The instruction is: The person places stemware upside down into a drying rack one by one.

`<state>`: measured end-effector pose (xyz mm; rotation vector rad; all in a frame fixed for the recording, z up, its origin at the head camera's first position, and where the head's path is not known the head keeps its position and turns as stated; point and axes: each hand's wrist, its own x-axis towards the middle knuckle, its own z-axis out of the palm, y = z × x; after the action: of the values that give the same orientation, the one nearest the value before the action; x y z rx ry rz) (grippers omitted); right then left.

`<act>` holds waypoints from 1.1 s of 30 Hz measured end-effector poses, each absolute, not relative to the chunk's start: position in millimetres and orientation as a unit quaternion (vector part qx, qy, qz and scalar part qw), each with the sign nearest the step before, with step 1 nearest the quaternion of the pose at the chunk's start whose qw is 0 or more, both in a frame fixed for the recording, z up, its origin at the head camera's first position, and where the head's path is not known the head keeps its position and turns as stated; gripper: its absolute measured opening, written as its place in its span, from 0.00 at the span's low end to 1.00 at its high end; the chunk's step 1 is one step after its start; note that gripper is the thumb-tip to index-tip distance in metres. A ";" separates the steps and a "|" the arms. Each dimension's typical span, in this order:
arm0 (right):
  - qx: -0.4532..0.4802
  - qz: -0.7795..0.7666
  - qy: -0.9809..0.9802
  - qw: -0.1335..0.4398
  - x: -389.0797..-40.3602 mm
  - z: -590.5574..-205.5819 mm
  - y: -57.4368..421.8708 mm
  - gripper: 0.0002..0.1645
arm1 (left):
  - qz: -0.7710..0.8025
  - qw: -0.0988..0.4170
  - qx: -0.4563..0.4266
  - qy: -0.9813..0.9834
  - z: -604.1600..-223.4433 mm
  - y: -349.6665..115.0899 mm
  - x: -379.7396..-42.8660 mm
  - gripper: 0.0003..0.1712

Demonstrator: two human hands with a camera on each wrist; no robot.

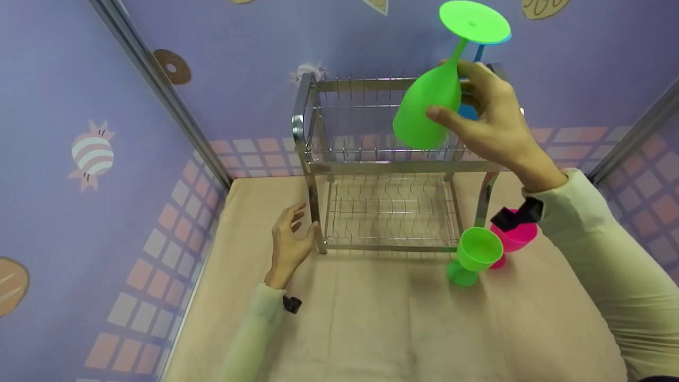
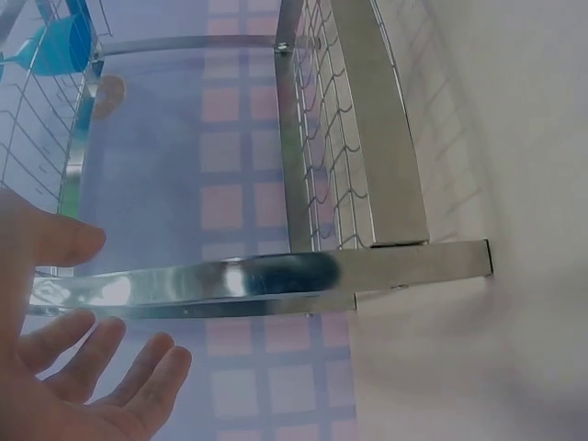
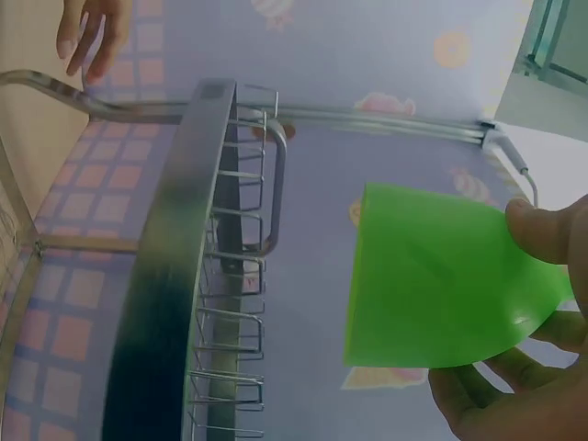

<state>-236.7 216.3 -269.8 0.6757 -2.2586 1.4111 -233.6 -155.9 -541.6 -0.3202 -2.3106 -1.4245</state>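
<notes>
Purple candy-print wall (image 1: 212, 53) behind; right hand (image 1: 498, 124) grips an upside-down bright-green plastic goblet (image 1: 427, 111), upper right, probably best kept clear of the silver wire rack (image 1: 398, 168). Left hand's (image 1: 290, 245) relaxed, holding nothing.

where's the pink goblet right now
In the head view, the pink goblet stands on the right, just behind the upright green goblet, near the rack's right front leg, partly hidden by the black wrist piece.
</notes>
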 end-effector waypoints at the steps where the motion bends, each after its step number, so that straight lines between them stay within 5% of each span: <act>1: 0.237 0.497 -0.812 0.194 -240.3 -267.3 215.6 0.35 | -0.511 0.201 -0.112 -0.828 -542.5 -156.0 -235.3 0.30; 11: 0.195 0.471 -0.839 0.189 -276.2 -252.2 210.1 0.39 | -0.518 0.157 -0.102 -0.835 -548.1 -154.8 -245.8 0.37; 33: 0.126 0.450 -0.873 0.141 -322.3 -269.1 207.2 0.45 | -0.539 0.154 -0.090 -0.823 -555.0 -139.4 -258.2 0.29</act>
<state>-322.3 207.2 -269.1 0.3648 -2.5200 1.2997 -258.2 -139.4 -555.0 -0.2584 -2.3598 -1.5453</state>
